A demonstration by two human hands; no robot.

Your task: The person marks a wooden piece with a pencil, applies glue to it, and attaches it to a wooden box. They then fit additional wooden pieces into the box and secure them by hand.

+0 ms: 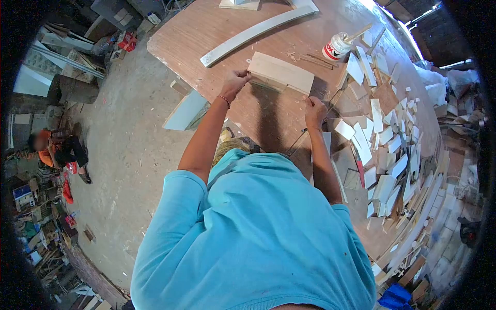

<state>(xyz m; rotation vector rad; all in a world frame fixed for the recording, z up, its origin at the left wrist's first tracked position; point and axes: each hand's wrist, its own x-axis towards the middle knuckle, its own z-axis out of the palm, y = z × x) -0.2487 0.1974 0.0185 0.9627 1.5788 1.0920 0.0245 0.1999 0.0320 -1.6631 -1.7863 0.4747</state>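
A pale, rectangular wooden block [283,71] is at the table's near side, its top face and front edge showing. My left hand [236,84] is closed, its fingertips pinching the block's left end. At the near right corner my right hand [314,111] is also closed, with thumb and fingers pressed together against the wood. Whether the block rests on the table or is lifted a little is hard to see. Beyond it lies a long curved wooden strip [258,35]. Right of that stands a white tub [337,47] with a red label and a stick in it.
Many white and bare wood offcuts [385,150] cover the right side of the brown table [243,119]. A red-handled tool [360,173] lies among them. A pale panel [187,111] leans by the table's left edge. A person [57,150] sits at far left.
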